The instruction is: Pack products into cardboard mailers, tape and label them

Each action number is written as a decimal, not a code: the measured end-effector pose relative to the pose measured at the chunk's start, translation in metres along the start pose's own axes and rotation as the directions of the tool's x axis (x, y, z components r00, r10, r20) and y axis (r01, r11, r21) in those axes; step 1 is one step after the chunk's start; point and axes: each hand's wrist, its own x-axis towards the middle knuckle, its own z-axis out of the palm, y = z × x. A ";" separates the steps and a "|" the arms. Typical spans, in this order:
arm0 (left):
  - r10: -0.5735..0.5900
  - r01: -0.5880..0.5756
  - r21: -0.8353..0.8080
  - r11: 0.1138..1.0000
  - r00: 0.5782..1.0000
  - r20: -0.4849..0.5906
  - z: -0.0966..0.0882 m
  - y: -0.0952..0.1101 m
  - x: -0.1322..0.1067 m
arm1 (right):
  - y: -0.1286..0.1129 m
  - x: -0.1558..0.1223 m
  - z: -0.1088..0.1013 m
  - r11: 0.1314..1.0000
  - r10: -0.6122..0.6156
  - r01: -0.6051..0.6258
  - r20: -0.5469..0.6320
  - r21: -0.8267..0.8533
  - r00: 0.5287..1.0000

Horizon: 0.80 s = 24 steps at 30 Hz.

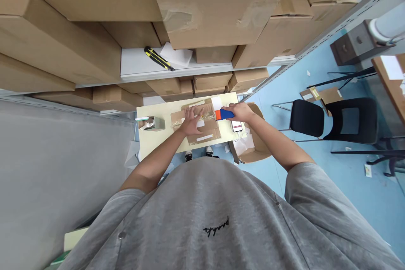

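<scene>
1. Under the left hand [190, 121], with fingers spread and palm down: brown cardboard [210, 125], with white labels and clear tape on top. Hard to tell whether a closed box or folded sheets.
2. In the right hand [239, 112], with fingers wrapped round the handle: a blue-and-orange tool [225, 114], orange end pointing toward the left hand, at the cardboard's right edge. Impossible to tell whether touching or just above.
3. For good work here, press down firmly with the left hand to prevent sliding, and place its fingers out of line with the orange end. Probably best to hold the tool low, move it in short, even strokes and avoid snagging the loose tape.
4. Just bodyward of the right hand: a phone [236, 125] with a lit screen. Worth steering the wrist clear of.
5. Around both hands: a pale yellow tabletop [148, 143]; near its end, left of the left hand, a small container [159, 123].
6. Right of the right hand, past the table edge: an open carton [261, 145] with white paper inside.
7. Ahead of both hands, higher up: a shelf [134, 65] with a yellow-and-black cutter [158, 58] and stacked boxes [221, 4].
8. Far left of the left hand: a grey wall [60, 152]. Far right of the right hand: a black chair [306, 120] on blue flooring [281, 88].
</scene>
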 end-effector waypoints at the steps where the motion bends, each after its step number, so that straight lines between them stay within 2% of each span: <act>1: 0.005 -0.005 -0.007 1.000 1.000 0.002 0.001 -0.001 0.000 | -0.002 0.002 -0.001 1.000 -0.002 0.002 0.011 -0.008 1.000; 6: 0.064 -0.063 -0.059 0.996 0.998 0.027 0.020 -0.005 -0.003 | -0.019 0.017 0.007 0.996 -0.025 0.035 0.120 -0.084 0.992; 12: 0.127 -0.135 -0.120 0.984 0.989 -0.072 0.038 -0.013 -0.004 | -0.021 0.023 0.030 0.996 0.015 0.001 0.175 -0.088 0.985; 17: 0.139 -0.144 -0.062 0.988 0.988 -0.074 0.041 -0.014 -0.004 | -0.019 0.017 0.043 0.996 0.074 -0.064 0.176 -0.060 0.982; 24: 0.132 -0.133 -0.021 0.991 0.990 -0.053 0.038 -0.009 -0.007 | -0.024 0.022 0.048 0.996 0.084 -0.076 0.151 -0.056 0.985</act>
